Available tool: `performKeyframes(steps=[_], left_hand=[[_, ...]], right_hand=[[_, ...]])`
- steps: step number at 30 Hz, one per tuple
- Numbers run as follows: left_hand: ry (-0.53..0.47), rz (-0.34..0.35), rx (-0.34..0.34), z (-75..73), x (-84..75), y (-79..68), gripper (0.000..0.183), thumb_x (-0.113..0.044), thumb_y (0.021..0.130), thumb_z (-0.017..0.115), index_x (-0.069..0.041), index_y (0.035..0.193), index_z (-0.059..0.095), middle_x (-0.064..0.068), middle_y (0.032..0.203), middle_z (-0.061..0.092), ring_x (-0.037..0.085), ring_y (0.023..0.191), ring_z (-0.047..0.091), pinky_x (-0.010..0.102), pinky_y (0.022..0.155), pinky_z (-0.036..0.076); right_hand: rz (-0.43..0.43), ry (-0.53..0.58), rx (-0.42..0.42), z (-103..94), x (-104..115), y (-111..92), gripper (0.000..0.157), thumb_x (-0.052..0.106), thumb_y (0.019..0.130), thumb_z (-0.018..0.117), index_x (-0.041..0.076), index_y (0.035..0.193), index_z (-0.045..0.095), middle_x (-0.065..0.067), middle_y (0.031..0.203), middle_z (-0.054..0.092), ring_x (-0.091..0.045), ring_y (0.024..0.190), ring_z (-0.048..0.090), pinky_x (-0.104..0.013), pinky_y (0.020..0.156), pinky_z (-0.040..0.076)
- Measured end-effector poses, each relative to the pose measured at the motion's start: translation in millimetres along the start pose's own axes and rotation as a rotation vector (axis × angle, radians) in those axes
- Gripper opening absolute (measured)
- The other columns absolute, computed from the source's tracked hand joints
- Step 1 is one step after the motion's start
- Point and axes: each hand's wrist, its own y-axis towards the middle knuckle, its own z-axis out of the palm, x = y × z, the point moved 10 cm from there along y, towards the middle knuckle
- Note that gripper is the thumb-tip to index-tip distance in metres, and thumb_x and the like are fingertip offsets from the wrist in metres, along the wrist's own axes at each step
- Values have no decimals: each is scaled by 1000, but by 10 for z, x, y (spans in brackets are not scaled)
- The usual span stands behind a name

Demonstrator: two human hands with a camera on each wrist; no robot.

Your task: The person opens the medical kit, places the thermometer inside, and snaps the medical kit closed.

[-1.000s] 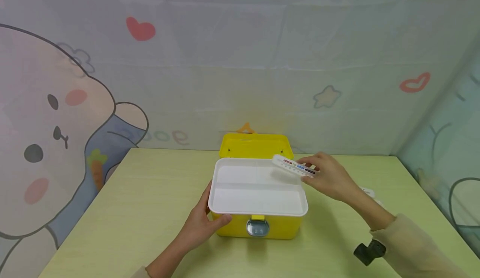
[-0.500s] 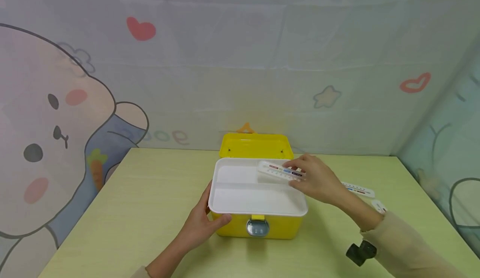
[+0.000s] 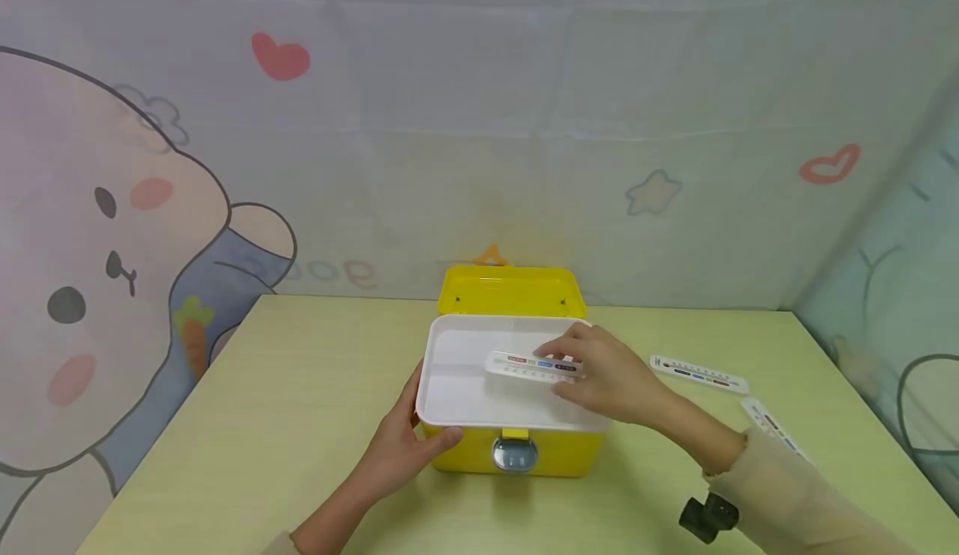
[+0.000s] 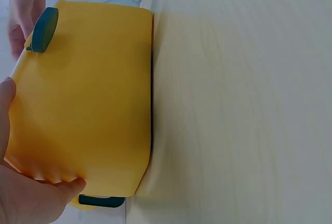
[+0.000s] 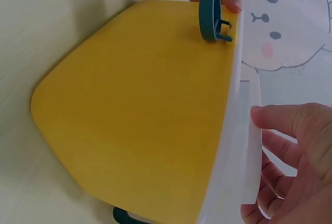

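Note:
A yellow storage box (image 3: 562, 453) stands with its lid (image 3: 512, 291) raised behind it and a white tray (image 3: 464, 397) across its top. In the head view my right hand (image 3: 618, 382) pinches a white thermometer (image 3: 520, 365), printed with a scale and coloured labels, low over the tray; from this view I cannot tell whether it touches. The right wrist view has the thermometer (image 5: 253, 156) at the tray's rim, between thumb and fingers. My left hand (image 3: 397, 448) grips the box's left front corner, thumb on the front; the left wrist view shows fingers (image 4: 70, 189) against its side.
Two more thermometers lie on the table right of the box: one farther back (image 3: 699, 374), the other (image 3: 774, 427) partly behind the right sleeve. A round latch (image 3: 514, 455) sits on the box front. A printed cloth (image 3: 479, 122) hangs behind the table.
My right hand has carried the thermometer left and downward over the tray. The two thermometers on the table have come into fuller view. My left hand has stayed on the box.

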Motion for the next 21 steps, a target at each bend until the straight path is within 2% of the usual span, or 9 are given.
performKeyframes(steps=[21], left_hand=[[-7,16,-3,-11,-1,0,97,-24,76,76,-33,148,11,-4,139,41,17,111,51,42,96,40]], right_hand=[[-61,62,102,178,214,33,32,16,75,74,20,107,69,6,95,58,-10,83,47,-23,70,43]])
